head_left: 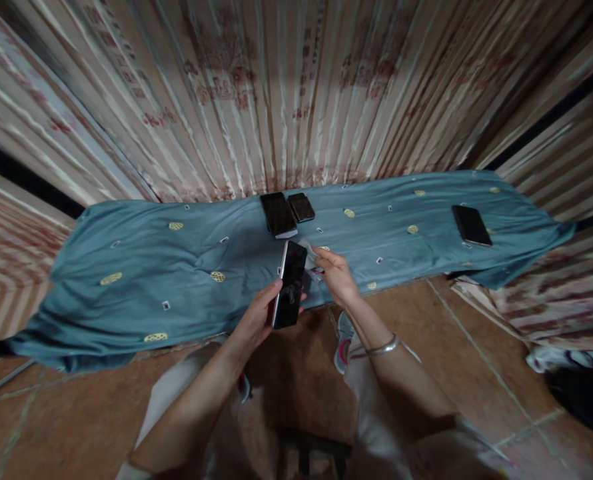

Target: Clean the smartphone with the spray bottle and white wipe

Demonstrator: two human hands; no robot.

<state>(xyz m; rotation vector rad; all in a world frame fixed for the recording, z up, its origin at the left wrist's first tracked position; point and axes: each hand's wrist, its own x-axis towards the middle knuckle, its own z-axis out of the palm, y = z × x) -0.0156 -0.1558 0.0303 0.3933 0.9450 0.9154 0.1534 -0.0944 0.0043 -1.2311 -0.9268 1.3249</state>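
Observation:
My left hand is closed around the lower part of a smartphone with a dark screen and a pale edge, tilted upright above the cloth. To its right, my right hand pinches a small grey cloth at the phone's upper right edge. Part of that cloth is hidden behind the phone. Just beyond the phone lie a larger black device with a pale lower edge and, beside it, a smaller flat black object.
A blue cloth with yellow pineapple prints covers the long low surface. Another black device lies at its right end. Patterned curtains hang behind and at both sides. A black bag-like object is on the tiled floor at right.

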